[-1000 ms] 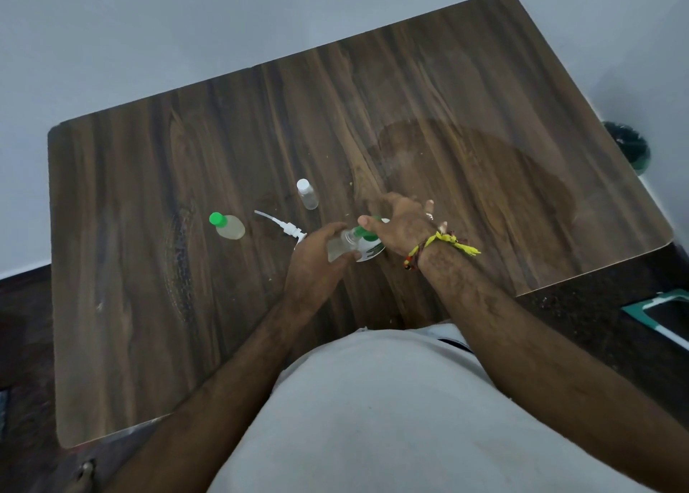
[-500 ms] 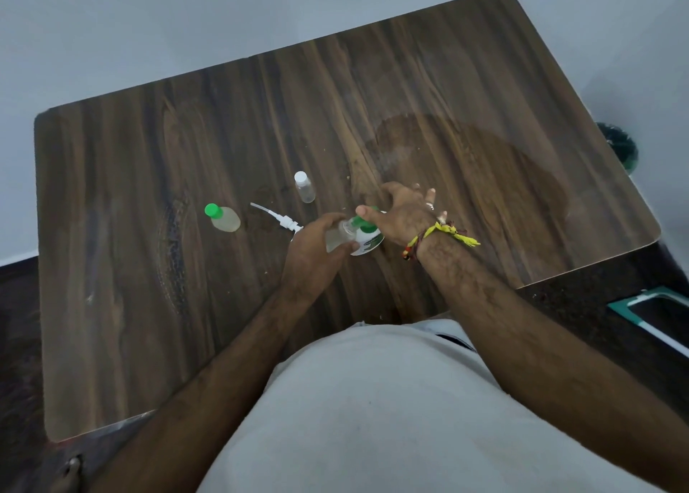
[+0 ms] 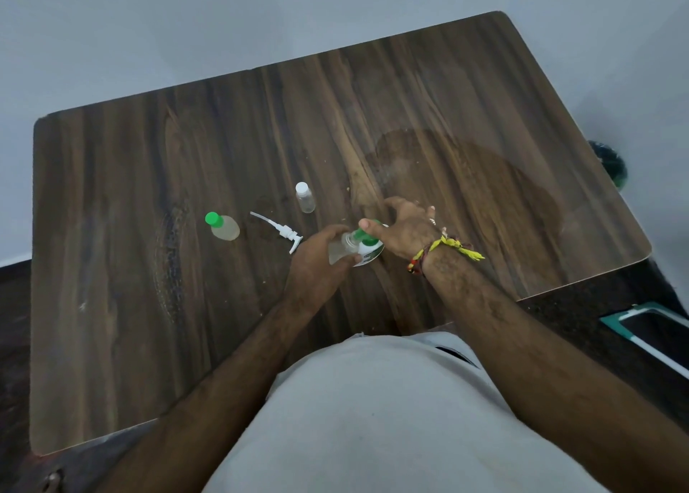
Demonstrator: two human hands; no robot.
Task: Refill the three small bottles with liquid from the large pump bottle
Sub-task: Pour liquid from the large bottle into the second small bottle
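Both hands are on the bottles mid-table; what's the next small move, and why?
Probably tilt the small bottle upright in the left hand: it lies slanted against the large bottle, and the right hand pinches its green cap, which likely needs twisting.

Most of the clear small bottle with the green cap (image 3: 345,248) is covered by the left hand (image 3: 317,261), whose fingers wrap its body, so its fill level cannot be read. Behind it, the large white bottle with a green label (image 3: 371,251) shows only a sliver between the two hands; its mouth and most of its body are hidden by the right hand (image 3: 404,231), and its print is too small to read. The right hand's fingertips beyond it are blurred. At the right, a dark green round object (image 3: 611,164) is half hidden by the dark wooden surface (image 3: 149,231), and a teal-framed object (image 3: 648,328) is cut off by the frame edge.
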